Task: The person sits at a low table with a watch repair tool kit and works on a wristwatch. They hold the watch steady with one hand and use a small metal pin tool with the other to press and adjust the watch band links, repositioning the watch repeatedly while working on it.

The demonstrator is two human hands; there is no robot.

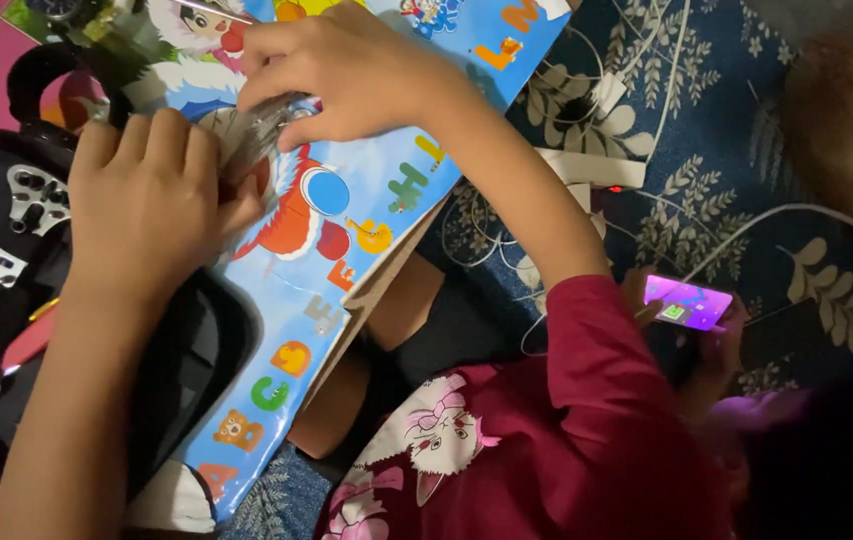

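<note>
Left hand (152,195): fingers curled, pinching a clear crinkled wrapper (257,135) against the board. Right hand (347,70): fingers bent, gripping the wrapper's upper end. Wrapper lies between the 2 hands, over a blue alphabet board (347,230). Black bag (7,230) beside the left hand. Lit phone (689,302), held by another hand, well apart at right.

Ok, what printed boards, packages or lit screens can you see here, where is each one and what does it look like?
Alphabet board: large flat rectangle running diagonally under both hands, blue with coloured letters and cartoon pictures.
Phone screen: small lit rectangle at right, glowing purple and pink, held by another person's hand over the floral blue cloth.
Shiny wrapper: small, crinkled, silvery, pinched between the left hand and right hand.
</note>
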